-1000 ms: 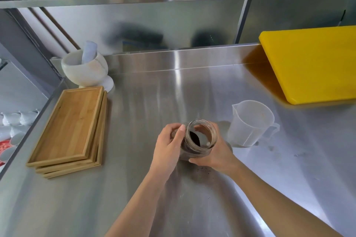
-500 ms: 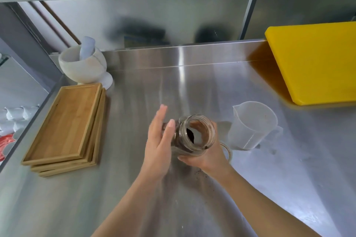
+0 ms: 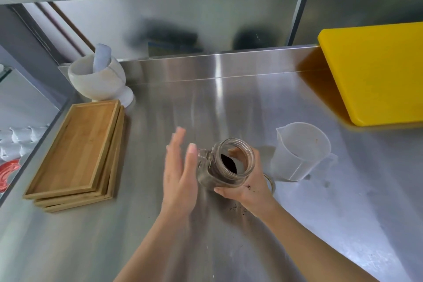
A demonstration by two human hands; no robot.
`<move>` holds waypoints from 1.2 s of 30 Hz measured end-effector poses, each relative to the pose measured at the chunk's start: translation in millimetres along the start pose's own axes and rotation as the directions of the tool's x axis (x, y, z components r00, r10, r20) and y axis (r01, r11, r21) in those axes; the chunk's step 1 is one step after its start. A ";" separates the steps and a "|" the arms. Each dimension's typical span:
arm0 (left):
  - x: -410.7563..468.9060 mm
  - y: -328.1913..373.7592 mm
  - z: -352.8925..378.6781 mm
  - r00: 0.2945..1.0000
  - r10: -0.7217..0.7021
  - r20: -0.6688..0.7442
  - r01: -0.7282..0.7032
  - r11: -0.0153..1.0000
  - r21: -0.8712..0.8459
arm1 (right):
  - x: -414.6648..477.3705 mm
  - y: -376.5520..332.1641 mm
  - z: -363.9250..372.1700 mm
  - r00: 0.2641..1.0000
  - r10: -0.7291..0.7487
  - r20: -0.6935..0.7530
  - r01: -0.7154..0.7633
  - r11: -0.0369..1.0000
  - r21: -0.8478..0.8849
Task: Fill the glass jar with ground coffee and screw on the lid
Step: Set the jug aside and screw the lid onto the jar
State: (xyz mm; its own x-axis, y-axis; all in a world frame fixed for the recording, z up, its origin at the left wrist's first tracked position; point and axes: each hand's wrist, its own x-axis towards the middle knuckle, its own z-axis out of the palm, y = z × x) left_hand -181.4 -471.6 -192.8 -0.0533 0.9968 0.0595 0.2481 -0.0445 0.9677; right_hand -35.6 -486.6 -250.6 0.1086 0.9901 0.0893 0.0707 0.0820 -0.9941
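The glass jar point(image 3: 225, 163) is tilted toward me, mouth open, with dark ground coffee inside. My right hand point(image 3: 248, 186) grips it from below and from the right side. My left hand point(image 3: 180, 174) is flat with fingers spread, just left of the jar, its thumb near the jar's glass handle. Part of a metal ring, maybe the lid point(image 3: 270, 182), shows on the counter behind my right wrist; most of it is hidden. Coffee grains point(image 3: 235, 209) are scattered on the steel under the jar and on my right hand.
A translucent plastic measuring jug point(image 3: 299, 152) stands right of the jar. A yellow cutting board point(image 3: 375, 71) lies at the far right. Stacked wooden trays point(image 3: 75, 153) and a white mortar with pestle point(image 3: 98, 78) sit at the left. A steel shelf runs overhead.
My left hand has let go of the jar and opened flat beside it. The jar, held by my right hand, stays tilted.
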 end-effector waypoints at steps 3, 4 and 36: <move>6.4 0.0 -2.2 0.991 -0.001 -0.133 -0.010 0.996 -0.083 | 2.4 -2.9 -2.3 1.000 -0.002 0.006 0.002 1.000 -0.020; 8.2 -1.3 -1.3 0.999 -0.034 0.019 0.035 0.998 -0.044 | 3.6 -4.0 -3.0 1.000 -0.003 0.015 0.004 1.000 -0.027; 14.7 -22.5 14.9 0.862 -0.493 -0.120 0.387 0.791 -0.474 | -6.4 -20.1 3.0 0.922 0.179 0.344 -0.101 0.967 -0.233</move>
State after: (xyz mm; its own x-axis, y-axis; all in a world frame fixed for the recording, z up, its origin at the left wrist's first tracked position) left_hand -173.3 -454.9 -217.3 -0.2840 0.8731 -0.3964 -0.2826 0.3189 0.9047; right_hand -40.7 -494.3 -231.3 -0.2288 0.9665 -0.1167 0.2888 -0.0471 -0.9562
